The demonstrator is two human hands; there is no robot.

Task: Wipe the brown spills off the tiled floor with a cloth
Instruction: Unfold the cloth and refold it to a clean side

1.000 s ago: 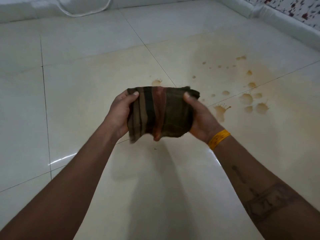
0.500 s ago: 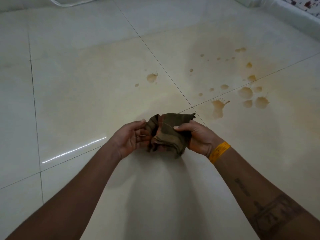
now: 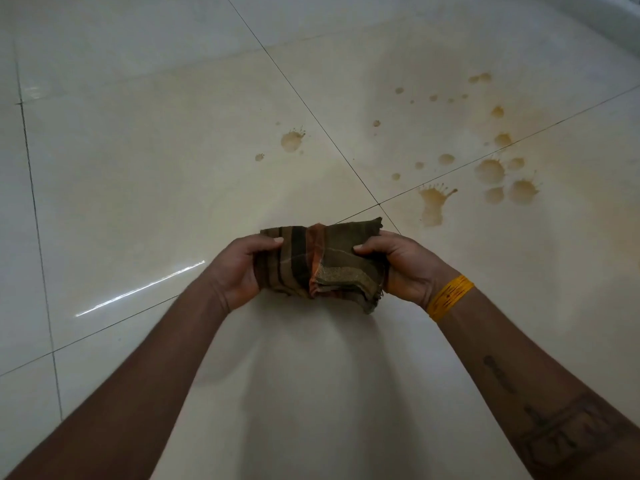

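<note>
1. Two bare hands show in the head view, the only view given: the left hand (image 3: 239,268) and the right hand (image 3: 405,268) each pinch one end of a folded, striped brown-and-olive woven cloth (image 3: 322,265), thumbs on top, fingers curled underneath.
2. Held between the hands, the cloth hangs above the glossy cream tiled floor (image 3: 138,168) and appears not to touch it; its layered lower edge droops toward the right hand.
3. Brown spills lie beyond it: a splash with a long streak (image 3: 433,206) just past the right hand, a cluster of round drops (image 3: 502,178) farther right, and a lone blot (image 3: 291,140) ahead, across the grout line.
4. A yellow thread band (image 3: 449,297) circles the right wrist.
5. Judged from its sag and folds, the cloth is light, soft and limp, so it will crumple unless pressed flat under a palm.
6. Wiping has seemingly not begun; taking the folded pad in one hand with fingers spread over its top should give the firmest wiping pressure.
</note>
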